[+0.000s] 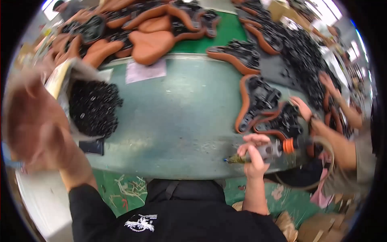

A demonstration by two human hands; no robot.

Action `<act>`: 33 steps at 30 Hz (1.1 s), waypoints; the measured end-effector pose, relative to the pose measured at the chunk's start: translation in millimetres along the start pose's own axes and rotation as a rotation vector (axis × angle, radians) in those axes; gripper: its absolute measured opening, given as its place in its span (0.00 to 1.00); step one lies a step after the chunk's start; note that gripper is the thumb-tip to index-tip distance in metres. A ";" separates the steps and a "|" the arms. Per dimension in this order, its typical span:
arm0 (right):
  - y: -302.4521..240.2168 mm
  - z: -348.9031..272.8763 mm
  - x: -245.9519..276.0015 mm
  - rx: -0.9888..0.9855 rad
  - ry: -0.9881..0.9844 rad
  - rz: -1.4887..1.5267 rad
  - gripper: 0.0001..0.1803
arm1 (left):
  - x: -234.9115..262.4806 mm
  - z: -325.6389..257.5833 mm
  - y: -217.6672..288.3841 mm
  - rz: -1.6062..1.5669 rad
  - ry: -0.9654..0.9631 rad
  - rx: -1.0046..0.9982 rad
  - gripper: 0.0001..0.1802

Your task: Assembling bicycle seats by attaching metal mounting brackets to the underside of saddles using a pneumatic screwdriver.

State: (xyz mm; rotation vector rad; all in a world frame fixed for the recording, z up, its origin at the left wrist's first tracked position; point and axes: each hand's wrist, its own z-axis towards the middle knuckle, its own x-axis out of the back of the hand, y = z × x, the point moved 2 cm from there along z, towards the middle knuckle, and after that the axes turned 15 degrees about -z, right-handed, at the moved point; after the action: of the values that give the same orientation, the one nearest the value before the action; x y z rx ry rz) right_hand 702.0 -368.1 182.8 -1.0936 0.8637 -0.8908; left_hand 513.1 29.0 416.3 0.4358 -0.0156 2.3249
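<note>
My right hand (254,156) is closed around a power screwdriver (269,151), which has a grey body and an orange ring. The tool lies sideways over the table's near right part, its thin tip pointing left. Raised at the far left, my left hand (36,121) is smeared by motion, so its fingers cannot be read. Beside it, an open box (63,86) lies on its side with small black parts (94,109) spilling out. Just beyond the screwdriver, two brown bicycle saddles (243,101) rest upside down, black undersides up.
More brown saddles (151,44) are piled along the far side of the green table (173,105). A pink paper sheet (145,71) lies there, and a dark flat object (92,147) sits near the box. At right, a co-worker's hands (302,108) are by the saddles and a black parts heap (302,56).
</note>
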 end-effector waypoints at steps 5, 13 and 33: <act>-17.8 -1.1 41.6 -0.217 0.322 -0.187 0.15 | -50.8 -190.2 -65.7 0.433 -0.360 0.906 0.13; 7.6 39.3 33.5 -0.214 0.115 -0.226 0.15 | -51.9 -290.0 -122.3 0.668 -0.518 0.926 0.14; -31.7 -36.1 15.8 -0.695 -0.624 -0.266 0.18 | -38.6 -295.3 -120.8 0.556 -0.353 1.040 0.06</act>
State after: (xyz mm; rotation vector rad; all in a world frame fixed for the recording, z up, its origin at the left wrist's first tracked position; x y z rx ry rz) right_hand 670.3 -402.0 202.9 -1.9932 0.5007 -0.3942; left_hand 531.6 130.1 111.8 1.4970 1.0502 2.5851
